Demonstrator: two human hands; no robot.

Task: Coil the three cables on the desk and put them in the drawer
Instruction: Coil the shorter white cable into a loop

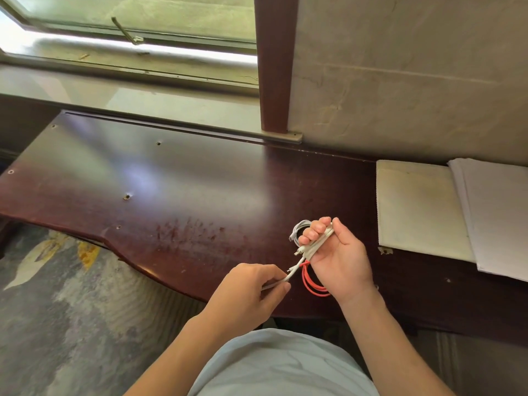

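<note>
Right hand (335, 252) grips coiled white cables (300, 228) (red cable (310, 281) hanging below) above desk (171, 181); left hand (251, 287) pinches the loose white cable end (294, 271).

I look down on a dark reddish-brown wooden bench (177, 178) with a glossy top, a wavy front edge and several small screw holes. Beyond it a pale stone window sill (85, 90) runs under a metal-framed window (128, 27), where bright daylight glares off the ledge. A dark red-brown wooden post (275, 61) stands at the window's right side, against a beige marbled wall (414, 67). On the bench's right end lie a cream fabric-covered pad (417, 207) and a stack of white paper sheets (497, 215). Lower left, I see grey patterned carpet (57, 310) with yellow patches.
</note>
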